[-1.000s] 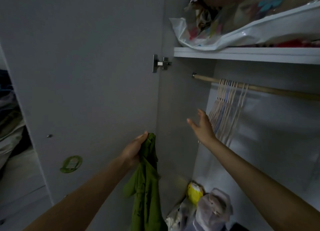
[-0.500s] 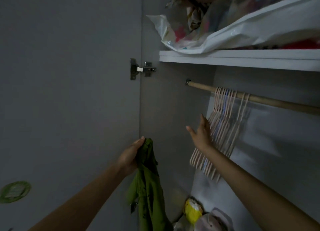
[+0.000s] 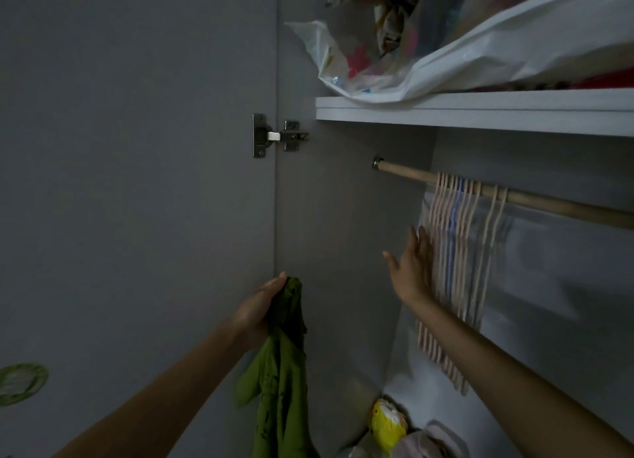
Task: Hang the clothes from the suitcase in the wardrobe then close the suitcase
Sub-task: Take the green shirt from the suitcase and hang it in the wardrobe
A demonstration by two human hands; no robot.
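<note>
A green garment point(image 3: 279, 371) hangs down from my left hand point(image 3: 259, 308), which grips its top in front of the wardrobe's left wall. My right hand point(image 3: 411, 268) is raised inside the wardrobe with fingers straight, its palm right at a bunch of several pale hangers point(image 3: 456, 251); contact is unclear. The hangers hang from a wooden rail point(image 3: 549, 205) under the shelf. The suitcase is out of view.
The grey wardrobe door point(image 3: 137, 183) stands open at left, held by a metal hinge point(image 3: 274, 136). A white shelf point(image 3: 480, 112) above the rail carries a plastic bag of fabrics point(image 3: 446, 45). Bags point(image 3: 391, 423) lie on the wardrobe floor.
My right hand has risen and moved right toward the hangers. The view has tilted upward and shifted right. My left hand keeps the green garment.
</note>
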